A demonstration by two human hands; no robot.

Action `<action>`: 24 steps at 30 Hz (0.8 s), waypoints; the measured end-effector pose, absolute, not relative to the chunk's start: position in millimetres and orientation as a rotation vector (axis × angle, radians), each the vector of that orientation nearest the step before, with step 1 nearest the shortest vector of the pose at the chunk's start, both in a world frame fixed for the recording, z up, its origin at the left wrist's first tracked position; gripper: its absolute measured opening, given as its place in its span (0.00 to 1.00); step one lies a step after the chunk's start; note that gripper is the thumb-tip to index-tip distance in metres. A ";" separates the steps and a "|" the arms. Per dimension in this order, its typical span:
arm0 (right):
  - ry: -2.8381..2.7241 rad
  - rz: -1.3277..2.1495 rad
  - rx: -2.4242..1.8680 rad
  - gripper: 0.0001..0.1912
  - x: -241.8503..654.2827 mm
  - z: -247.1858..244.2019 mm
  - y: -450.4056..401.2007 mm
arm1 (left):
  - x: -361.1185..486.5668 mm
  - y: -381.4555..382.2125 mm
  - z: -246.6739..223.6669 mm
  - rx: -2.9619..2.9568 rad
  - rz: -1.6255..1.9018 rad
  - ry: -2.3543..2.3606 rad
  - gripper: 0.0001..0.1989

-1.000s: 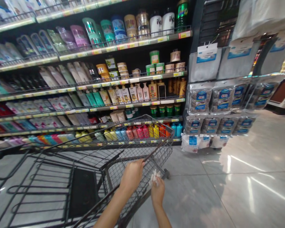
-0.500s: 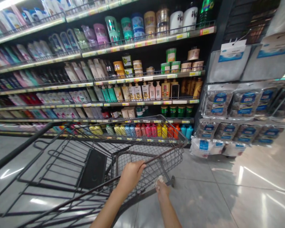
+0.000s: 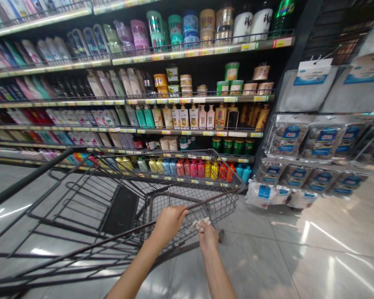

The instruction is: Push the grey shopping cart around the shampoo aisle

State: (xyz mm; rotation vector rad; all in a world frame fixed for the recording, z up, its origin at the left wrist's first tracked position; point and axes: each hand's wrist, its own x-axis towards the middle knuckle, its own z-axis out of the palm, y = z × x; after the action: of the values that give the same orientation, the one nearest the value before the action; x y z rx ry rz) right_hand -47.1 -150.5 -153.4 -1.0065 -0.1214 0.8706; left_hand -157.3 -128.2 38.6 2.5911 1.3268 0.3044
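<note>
A black wire shopping cart (image 3: pixel 191 207) stands at an angle across the lower middle of the head view. My left hand (image 3: pixel 169 223) is closed around the near top rail of its basket. In my right hand (image 3: pixel 209 237) is a crumpled whitish cloth (image 3: pixel 200 224), pinched in the fingers and held against or just beside the cart's near mesh side; whether it touches the wires I cannot tell. Inside the cart, a black panel (image 3: pixel 121 211) belongs to the child seat. The cart's basket shows only bare wire mesh.
Shelves (image 3: pixel 187 99) full of bottles and jars run behind the cart. Packaged scouring pads (image 3: pixel 288 139) and grey cloths (image 3: pixel 308 89) hang on a rack at the right. The cart's push handle (image 3: pixel 25 180) reaches to the left edge. Shiny tiled floor (image 3: pixel 299 249) lies at the right.
My right hand has risen with the cloth, from low by the cart's bottom frame to the mesh side below the rail. The left hand keeps its grip. The view has shifted slightly.
</note>
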 end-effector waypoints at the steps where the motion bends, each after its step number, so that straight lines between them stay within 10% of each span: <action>1: -0.108 0.867 -1.000 0.13 -50.2 -146.2 -151.7 | -156.8 -128.3 38.2 2.593 0.303 1.328 0.15; 9: -0.138 0.882 -0.978 0.15 -61.2 -106.7 -159.7 | -154.3 -131.5 38.0 2.589 0.298 1.332 0.14; 24: -0.122 0.725 -1.211 0.12 -40.8 -196.1 -163.0 | -153.4 -136.2 37.3 2.619 0.282 1.388 0.13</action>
State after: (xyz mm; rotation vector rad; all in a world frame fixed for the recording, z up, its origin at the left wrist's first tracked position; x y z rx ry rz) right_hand -40.8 -163.0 -196.1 -1.2108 -0.1219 0.7249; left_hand -153.4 -136.2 37.3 2.6191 1.3877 0.2823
